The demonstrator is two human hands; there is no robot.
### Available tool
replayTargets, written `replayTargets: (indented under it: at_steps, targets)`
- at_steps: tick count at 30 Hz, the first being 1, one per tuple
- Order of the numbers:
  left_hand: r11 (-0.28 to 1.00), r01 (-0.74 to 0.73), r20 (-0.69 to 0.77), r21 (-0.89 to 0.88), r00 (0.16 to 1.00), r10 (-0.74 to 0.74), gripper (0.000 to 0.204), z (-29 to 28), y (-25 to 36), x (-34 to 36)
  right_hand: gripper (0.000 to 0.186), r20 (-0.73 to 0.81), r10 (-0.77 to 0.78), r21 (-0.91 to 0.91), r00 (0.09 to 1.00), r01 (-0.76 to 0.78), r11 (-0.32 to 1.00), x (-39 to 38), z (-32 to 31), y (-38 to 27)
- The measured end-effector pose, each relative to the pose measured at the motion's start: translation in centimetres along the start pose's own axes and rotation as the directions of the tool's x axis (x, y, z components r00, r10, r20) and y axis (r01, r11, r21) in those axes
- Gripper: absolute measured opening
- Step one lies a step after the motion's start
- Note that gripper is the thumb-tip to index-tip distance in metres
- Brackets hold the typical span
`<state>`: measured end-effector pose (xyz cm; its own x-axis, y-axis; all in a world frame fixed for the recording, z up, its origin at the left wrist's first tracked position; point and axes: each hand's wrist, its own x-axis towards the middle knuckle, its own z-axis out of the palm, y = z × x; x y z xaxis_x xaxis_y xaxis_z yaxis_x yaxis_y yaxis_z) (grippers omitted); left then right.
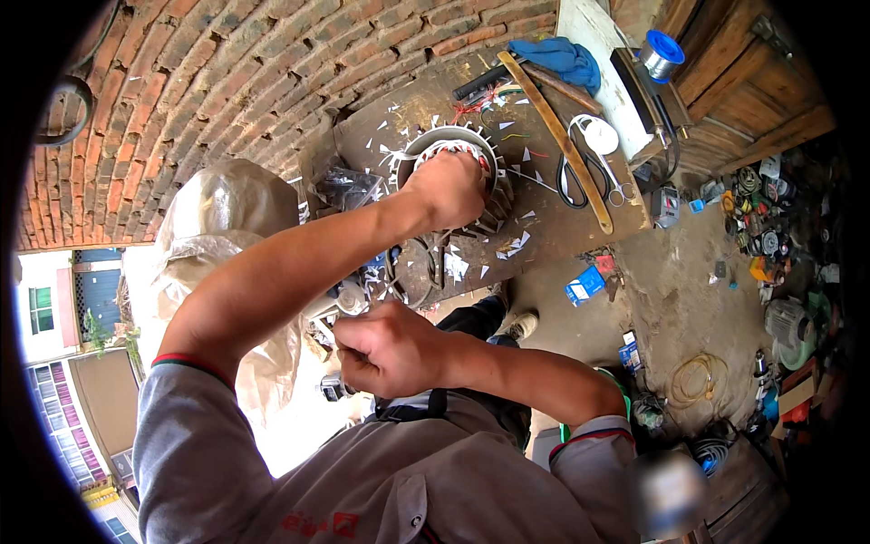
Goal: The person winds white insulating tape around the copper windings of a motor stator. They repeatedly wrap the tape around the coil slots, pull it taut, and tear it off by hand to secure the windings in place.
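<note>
A round electric motor stator with a finned metal housing stands on the worktable, its opening facing up. White cord and windings show along the inner rim. My left hand is curled over the opening; its fingertips are hidden inside. Nearer to my body, my right hand is closed in a fist in the air, apart from the stator. Whatever it grips, if anything, does not show. Small white paper scraps lie around the stator, with dark cable beside it.
On the worktable are a long wooden strip, black-handled scissors, a white cord roll, small metal scissors and a blue glove. A brick wall rises behind. Plastic-wrapped bulk stands left; a blue box lies on the floor.
</note>
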<state>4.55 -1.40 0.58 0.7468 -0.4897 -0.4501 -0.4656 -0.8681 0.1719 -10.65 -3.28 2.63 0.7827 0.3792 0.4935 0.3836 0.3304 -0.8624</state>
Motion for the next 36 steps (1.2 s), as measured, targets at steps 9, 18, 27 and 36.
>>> replayTargets:
  at_steps: [9, 18, 27, 36]
  targets:
    - [1.000, 0.015, 0.012, 0.011, 1.000, -0.015, 0.025, 0.1, 0.2, 0.1, 0.015, -0.004, -0.040, 0.031, 0.999, 0.040, 0.999, 0.6, 0.6, 0.2]
    - [0.999, 0.051, 0.052, 0.008, 0.997, -0.051, 0.025, -1.5, 1.5, -0.3, 0.013, -0.084, -0.042, -0.089, 0.996, 0.035, 0.995, 0.8, 1.0, 0.3]
    - [0.996, 0.081, 0.227, -0.025, 0.971, -0.073, 0.026, -1.5, 1.1, 0.8, 0.012, -0.333, 0.405, 0.071, 0.851, -0.406, 0.911, -7.0, -0.5, -3.4]
    - [0.395, -0.121, -0.235, -0.911, 0.938, -0.254, 0.025, -1.0, -2.5, -6.6, 0.015, -0.938, 0.297, 0.222, 0.177, -0.348, 0.911, -17.3, -11.1, -11.0]
